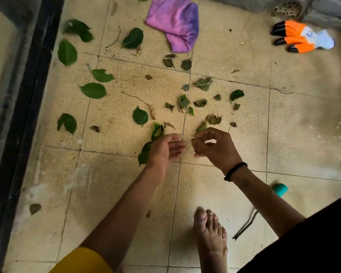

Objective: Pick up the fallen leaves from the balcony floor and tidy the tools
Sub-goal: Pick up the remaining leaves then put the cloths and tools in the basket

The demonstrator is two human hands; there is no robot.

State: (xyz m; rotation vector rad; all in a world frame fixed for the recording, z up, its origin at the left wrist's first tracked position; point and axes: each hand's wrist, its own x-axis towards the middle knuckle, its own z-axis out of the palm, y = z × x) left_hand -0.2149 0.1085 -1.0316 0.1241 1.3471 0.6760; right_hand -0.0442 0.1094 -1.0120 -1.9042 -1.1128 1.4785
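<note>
Across the beige tiled balcony floor (234, 194), from the upper left to the centre of the frame, fallen leaves (140, 116) are scattered, glossy green and flat at the left, shrivelled and brown-grey towards the middle. They are judged to be nearly weightless, the green ones limp and the dry ones brittle, so each is best pinched lightly at an edge or stem or swept into a bunch. Just below centre, dry scraps are pinched in the curled fingers of the right hand (215, 146), while several green leaves are held by the left hand (163, 148), its fingers extended.
</note>
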